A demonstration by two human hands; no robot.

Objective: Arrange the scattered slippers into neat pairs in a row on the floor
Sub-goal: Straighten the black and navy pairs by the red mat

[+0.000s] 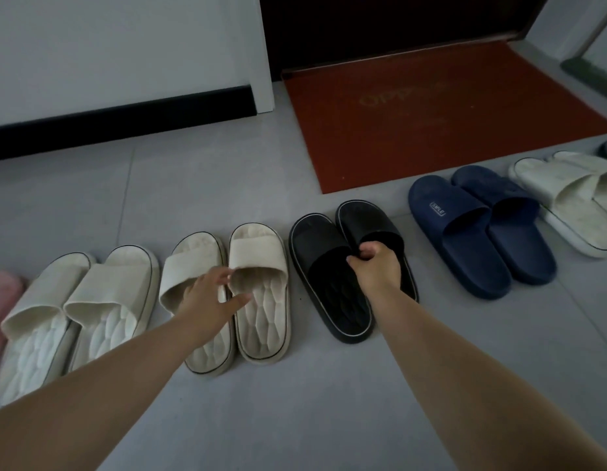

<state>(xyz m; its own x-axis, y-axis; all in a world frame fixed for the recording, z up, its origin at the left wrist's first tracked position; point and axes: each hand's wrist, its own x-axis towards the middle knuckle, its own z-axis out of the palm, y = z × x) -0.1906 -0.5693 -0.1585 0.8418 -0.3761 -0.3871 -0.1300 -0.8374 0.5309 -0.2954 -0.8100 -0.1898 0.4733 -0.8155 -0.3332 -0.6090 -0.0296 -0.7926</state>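
Gripping the strap edge of the right black slipper point(368, 223), the right hand point(375, 266) has thumb and fingers curled round it. That slipper lies on the grey floor point(295, 402) close against its mate point(324, 266), long axes running away from the person, toes toward the red doormat point(431, 130). The left hand point(210, 297) is released, fingers spread over the beige pair point(257, 253), toes pointing likewise.
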